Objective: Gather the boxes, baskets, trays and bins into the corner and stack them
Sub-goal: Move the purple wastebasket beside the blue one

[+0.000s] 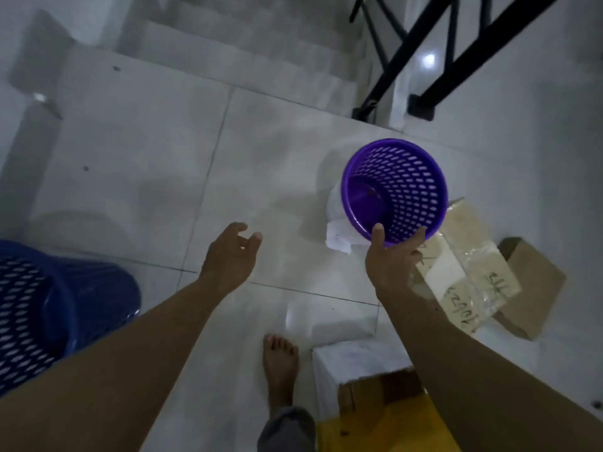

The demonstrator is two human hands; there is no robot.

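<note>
Purple basket (401, 187), tipped with its mouth toward the camera, hangs just left of the cardboard box (473, 272), its near rim pinched by the right hand (391, 262), thumb inside and fingers outside, while the left hand (228, 256), farther left of that box, hovers loosely open, holding nothing.

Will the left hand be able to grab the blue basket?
Probably yes. The left hand is open and holds nothing, and the blue basket stands right beside that arm with nothing between them.
</note>
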